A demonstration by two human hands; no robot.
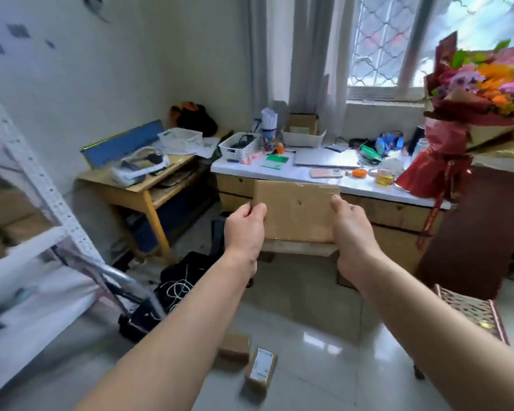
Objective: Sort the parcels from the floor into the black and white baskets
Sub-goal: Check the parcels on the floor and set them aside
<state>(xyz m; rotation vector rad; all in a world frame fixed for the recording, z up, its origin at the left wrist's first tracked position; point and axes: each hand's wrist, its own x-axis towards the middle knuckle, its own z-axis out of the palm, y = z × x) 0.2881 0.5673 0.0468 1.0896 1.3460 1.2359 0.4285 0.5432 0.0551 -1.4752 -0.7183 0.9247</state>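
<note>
While the flat brown cardboard parcel (297, 213) hangs in the air in front of the white-topped desk (303, 173), well above the glossy tiled floor (324, 345), it is held at both short edges. The left hand (244, 229) curls its fingers (257, 210) round the left edge, thumb on the near face. The right hand (353, 232) grips the right edge the same way. That two-sided hold looks secure, so the step in hand is, by my judgement, carrying this parcel to its basket.

No black or white sorting basket shows plainly. The small white plastic baskets (240, 146) on the desk already hold odds and ends, so the head should turn to find the target first. Keep the parcel level and close to the body, clear of the red-wrapped flower bouquet (469, 93) at the right. Lower it in rather than dropping it.

A small plain brown box (234, 348) and a small white-labelled box (261, 367) lie on the floor below, not yet sorted.
</note>
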